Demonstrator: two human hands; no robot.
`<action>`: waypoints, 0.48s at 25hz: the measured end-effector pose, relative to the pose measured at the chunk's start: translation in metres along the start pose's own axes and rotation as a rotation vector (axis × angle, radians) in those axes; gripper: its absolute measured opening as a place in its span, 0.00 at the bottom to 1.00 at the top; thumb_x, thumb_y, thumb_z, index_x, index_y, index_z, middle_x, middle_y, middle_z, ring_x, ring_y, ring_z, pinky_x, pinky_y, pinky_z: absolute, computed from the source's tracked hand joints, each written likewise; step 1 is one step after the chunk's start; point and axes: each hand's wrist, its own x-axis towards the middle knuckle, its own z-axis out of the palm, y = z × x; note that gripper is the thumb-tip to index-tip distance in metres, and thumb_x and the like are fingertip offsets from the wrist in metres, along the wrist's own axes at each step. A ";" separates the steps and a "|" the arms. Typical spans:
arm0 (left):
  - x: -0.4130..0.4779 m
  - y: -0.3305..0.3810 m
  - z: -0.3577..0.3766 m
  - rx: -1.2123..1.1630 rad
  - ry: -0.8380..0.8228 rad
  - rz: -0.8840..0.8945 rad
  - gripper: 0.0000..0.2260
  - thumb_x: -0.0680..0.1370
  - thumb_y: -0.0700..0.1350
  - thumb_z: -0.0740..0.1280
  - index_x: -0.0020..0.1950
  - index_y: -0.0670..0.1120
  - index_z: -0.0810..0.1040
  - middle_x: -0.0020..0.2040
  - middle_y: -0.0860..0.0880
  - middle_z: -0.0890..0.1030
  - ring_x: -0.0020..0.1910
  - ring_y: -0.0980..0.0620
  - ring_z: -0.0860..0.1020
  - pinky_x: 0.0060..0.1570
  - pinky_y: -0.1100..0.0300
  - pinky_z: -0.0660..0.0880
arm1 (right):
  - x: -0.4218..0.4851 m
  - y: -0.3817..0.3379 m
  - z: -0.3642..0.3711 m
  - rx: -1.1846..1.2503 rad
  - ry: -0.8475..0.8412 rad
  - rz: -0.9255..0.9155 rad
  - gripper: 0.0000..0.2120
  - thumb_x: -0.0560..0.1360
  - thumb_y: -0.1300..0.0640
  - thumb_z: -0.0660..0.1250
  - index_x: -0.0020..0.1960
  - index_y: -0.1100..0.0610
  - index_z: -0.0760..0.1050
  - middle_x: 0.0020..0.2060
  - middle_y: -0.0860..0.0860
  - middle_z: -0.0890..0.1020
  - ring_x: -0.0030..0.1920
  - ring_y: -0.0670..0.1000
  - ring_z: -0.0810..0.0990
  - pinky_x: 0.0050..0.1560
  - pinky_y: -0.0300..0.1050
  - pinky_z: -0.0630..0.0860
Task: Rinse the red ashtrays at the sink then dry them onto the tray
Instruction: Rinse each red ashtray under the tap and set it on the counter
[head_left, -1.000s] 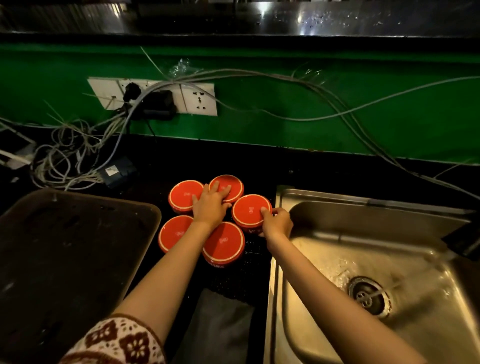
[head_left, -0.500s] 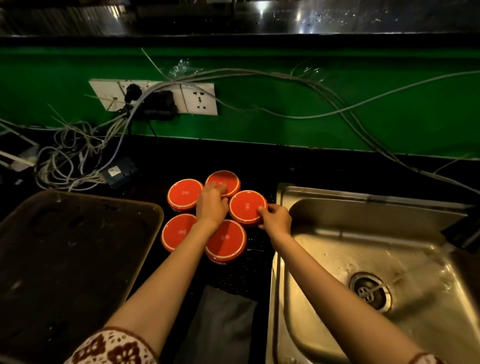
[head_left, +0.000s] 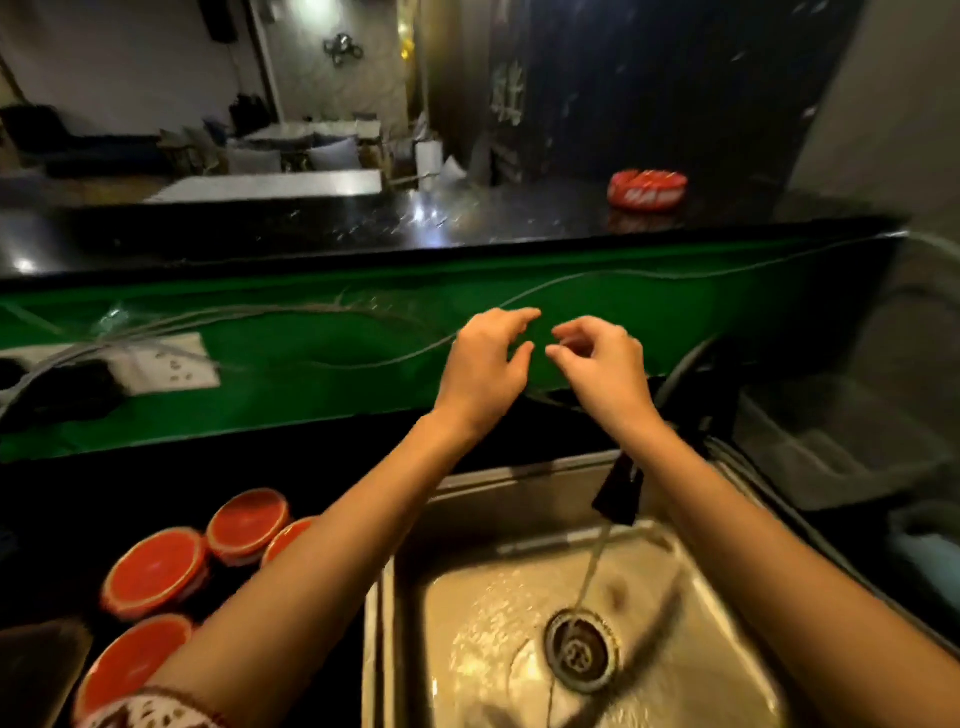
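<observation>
Black countertop (head_left: 130, 493) is backed by a glossy green wall (head_left: 311, 389), and a dim room is seen beyond. Round red ashtrays (head_left: 156, 569) are grouped just left of the stainless sink (head_left: 701, 649), where water (head_left: 592, 566) is running. The left hand (head_left: 483, 364) and right hand (head_left: 597, 369) are raised before the wall, fingers loosely curled, nothing held.

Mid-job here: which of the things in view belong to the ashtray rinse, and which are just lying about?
For the job: red ashtrays left of the sink; running tap; tray corner at lower left.
Lying about: wall socket, cables, grey bin at right. The red dish on the upper counter may be another ashtray; cannot tell.
</observation>
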 end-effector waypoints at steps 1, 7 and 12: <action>0.026 0.014 0.008 -0.002 -0.010 0.023 0.17 0.72 0.36 0.68 0.60 0.42 0.79 0.49 0.42 0.82 0.49 0.45 0.79 0.53 0.55 0.75 | 0.022 0.002 -0.019 -0.035 0.035 -0.019 0.09 0.70 0.58 0.71 0.50 0.60 0.81 0.39 0.54 0.83 0.42 0.50 0.79 0.45 0.38 0.70; 0.152 0.041 0.054 0.192 -0.172 0.056 0.19 0.73 0.38 0.66 0.64 0.43 0.76 0.52 0.40 0.80 0.53 0.42 0.78 0.56 0.50 0.73 | 0.151 0.035 -0.091 -0.243 0.126 -0.089 0.13 0.69 0.54 0.72 0.51 0.58 0.78 0.47 0.57 0.81 0.49 0.57 0.79 0.49 0.48 0.76; 0.225 0.049 0.105 0.245 -0.216 0.017 0.20 0.74 0.45 0.69 0.65 0.42 0.74 0.59 0.39 0.79 0.59 0.42 0.76 0.58 0.53 0.71 | 0.238 0.065 -0.117 -0.292 0.179 -0.070 0.13 0.71 0.57 0.69 0.55 0.60 0.76 0.53 0.59 0.78 0.54 0.58 0.77 0.51 0.48 0.73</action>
